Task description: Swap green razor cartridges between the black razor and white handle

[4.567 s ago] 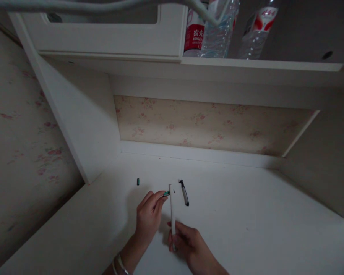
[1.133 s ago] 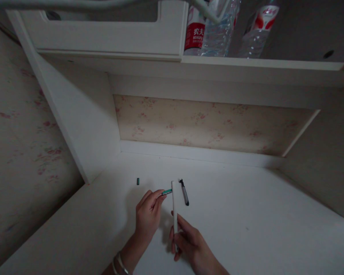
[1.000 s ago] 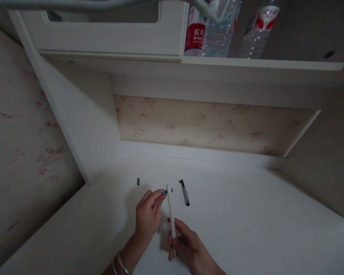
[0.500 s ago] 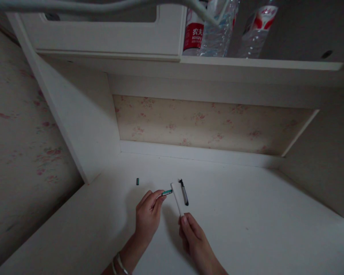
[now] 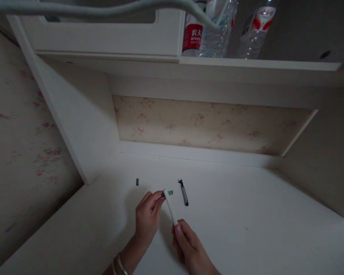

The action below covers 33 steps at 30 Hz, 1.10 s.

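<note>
My left hand (image 5: 148, 212) pinches one end of a small dark razor cartridge (image 5: 170, 193) with a green strip between thumb and forefinger. A slim white razor handle (image 5: 171, 210) is gripped near its lower end by my right hand (image 5: 190, 244). The handle's upper end lies across the cartridge's middle; whether the two are joined cannot be made out. Just right of them, a black and grey razor-like piece (image 5: 184, 194) lies on the white desk (image 5: 232, 214). A second small green and dark cartridge (image 5: 137, 181) rests on the desk, beyond my left hand.
Above the desk, a shelf (image 5: 258, 64) holds plastic bottles (image 5: 192, 38), some with red labels. A pale cable (image 5: 103, 9) crosses the top of the view. White side panels and a floral wall (image 5: 189, 122) bound the desk.
My right hand has moved left and slightly toward me, bringing the handle's upper end from the cartridge's right tip across its middle. My left hand has stayed nearly still.
</note>
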### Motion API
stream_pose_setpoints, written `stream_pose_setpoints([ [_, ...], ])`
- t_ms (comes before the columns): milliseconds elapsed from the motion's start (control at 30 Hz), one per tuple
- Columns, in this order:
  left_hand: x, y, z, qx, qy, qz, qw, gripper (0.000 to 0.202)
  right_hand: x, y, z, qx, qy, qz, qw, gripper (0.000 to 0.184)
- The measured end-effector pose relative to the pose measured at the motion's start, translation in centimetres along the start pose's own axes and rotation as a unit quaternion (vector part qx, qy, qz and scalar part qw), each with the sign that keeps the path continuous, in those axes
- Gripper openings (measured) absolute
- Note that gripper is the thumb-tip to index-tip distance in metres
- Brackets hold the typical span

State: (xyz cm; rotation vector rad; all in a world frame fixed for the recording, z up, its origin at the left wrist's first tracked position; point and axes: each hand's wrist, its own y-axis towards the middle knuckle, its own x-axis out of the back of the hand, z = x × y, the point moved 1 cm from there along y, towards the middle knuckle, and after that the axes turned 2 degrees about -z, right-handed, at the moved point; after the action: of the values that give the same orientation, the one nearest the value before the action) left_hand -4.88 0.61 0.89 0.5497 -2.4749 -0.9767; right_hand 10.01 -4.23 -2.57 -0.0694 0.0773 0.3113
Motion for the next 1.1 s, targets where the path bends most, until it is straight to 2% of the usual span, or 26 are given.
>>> stream_pose_setpoints([
  [200,-0.11,-0.08,0.16,0.015,-0.008,-0.003,1.0,0.013,0.41,0.04,0.54,-0.011,0.03,-0.064,0.997,0.048],
  [367,-0.2,-0.07,0.02,0.03,-0.016,-0.008,0.999,0.014,0.17,-0.01,0.09,0.004,0.011,0.002,1.0,0.046],
  [533,-0.17,-0.02,0.08,0.035,-0.016,-0.014,0.999,0.016,0.45,-0.01,0.15,0.0,0.017,-0.039,0.999,0.046],
  [700,-0.05,0.06,0.08,0.021,-0.026,-0.008,0.999,0.018,0.29,-0.11,0.32,0.016,-0.009,0.009,1.0,0.044],
  [867,-0.05,0.11,0.17,0.013,-0.029,-0.016,0.999,0.014,0.43,-0.04,0.39,0.012,-0.013,-0.041,0.999,0.045],
  [1000,-0.14,0.08,0.16,0.02,-0.038,-0.012,0.999,0.013,0.34,0.0,0.13,0.013,-0.027,-0.001,1.0,0.045],
  [1100,-0.22,0.01,0.2,0.034,-0.048,-0.018,0.998,0.013,0.35,0.07,0.09,0.006,-0.012,-0.025,1.0,0.045],
])
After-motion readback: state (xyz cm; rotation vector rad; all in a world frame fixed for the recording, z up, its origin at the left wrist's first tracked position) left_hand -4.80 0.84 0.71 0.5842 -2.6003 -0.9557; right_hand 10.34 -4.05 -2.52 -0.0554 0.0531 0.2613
